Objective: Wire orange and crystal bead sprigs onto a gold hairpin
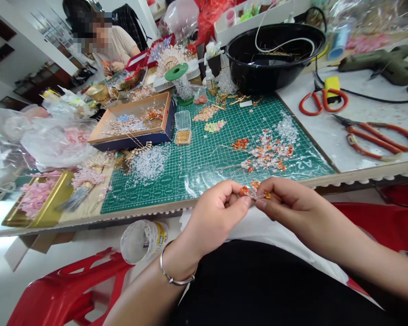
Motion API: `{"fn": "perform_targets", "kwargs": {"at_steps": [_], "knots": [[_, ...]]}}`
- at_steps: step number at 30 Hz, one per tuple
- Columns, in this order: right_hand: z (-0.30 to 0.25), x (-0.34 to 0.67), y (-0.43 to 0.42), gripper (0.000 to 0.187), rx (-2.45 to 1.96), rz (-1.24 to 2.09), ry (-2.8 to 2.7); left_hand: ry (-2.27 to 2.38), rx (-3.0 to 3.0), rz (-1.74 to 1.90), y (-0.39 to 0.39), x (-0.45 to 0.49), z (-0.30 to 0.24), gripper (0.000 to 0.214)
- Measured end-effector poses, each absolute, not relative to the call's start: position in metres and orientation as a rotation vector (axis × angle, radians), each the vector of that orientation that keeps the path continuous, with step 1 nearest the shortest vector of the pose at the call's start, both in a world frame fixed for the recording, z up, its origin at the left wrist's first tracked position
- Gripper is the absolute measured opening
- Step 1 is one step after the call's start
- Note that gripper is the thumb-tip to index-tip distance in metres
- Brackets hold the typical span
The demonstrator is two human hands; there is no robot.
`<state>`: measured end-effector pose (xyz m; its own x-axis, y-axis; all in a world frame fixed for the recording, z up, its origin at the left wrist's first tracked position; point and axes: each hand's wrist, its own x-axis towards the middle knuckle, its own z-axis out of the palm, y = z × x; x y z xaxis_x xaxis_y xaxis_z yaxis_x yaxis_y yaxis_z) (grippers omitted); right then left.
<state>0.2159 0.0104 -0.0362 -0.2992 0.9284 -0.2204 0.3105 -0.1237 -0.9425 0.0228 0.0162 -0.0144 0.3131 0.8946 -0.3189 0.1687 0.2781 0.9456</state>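
Just past the table's front edge, my left hand [221, 208] and my right hand [289, 199] meet, both closed in a pinch on one small beaded spray [254, 184] of orange and clear beads. Its stem is hidden by my fingers. Behind them on the green cutting mat [163, 190] lies a cluster of similar orange-and-clear beaded sprays [268, 151] with thin wires. A small heap of orange beads [240, 143] is left of the cluster, and clear beads [287, 128] are piled behind it.
Orange-handled pliers [377, 136], red-handled cutters [323, 102] and a glue gun [384, 63] lie at right. A black basin [272, 59] stands behind the mat. At left are an open box [132, 142] and loose clear beads [149, 163]. A co-worker [115, 47] sits across the table.
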Motion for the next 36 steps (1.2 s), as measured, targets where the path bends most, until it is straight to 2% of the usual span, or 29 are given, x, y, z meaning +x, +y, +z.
{"fn": "perform_targets", "kwargs": {"at_steps": [5, 16, 21, 25, 36], "knots": [[-0.036, 0.217, 0.012, 0.040, -1.439, 1.487, -1.545, 1.070, 1.076, 0.655, 0.020, 0.023, -0.016, 0.014], [-0.040, 0.229, 0.015, 0.034, -1.415, 1.421, -1.668, 0.778, 0.575, 0.484, 0.026, 0.021, -0.023, 0.018], [-0.043, 0.232, 0.016, 0.041, -1.436, 1.519, -1.579, 0.865, 0.700, 0.551, 0.022, 0.022, -0.023, 0.008], [-0.042, 0.230, 0.015, 0.044, -1.466, 1.530, -1.559, 0.940, 0.856, 0.561, 0.020, 0.020, -0.018, 0.012], [-0.043, 0.229, 0.013, 0.031, -1.293, 1.463, -1.676, 0.942, 0.885, 0.512, 0.024, 0.018, -0.013, 0.021]]}}
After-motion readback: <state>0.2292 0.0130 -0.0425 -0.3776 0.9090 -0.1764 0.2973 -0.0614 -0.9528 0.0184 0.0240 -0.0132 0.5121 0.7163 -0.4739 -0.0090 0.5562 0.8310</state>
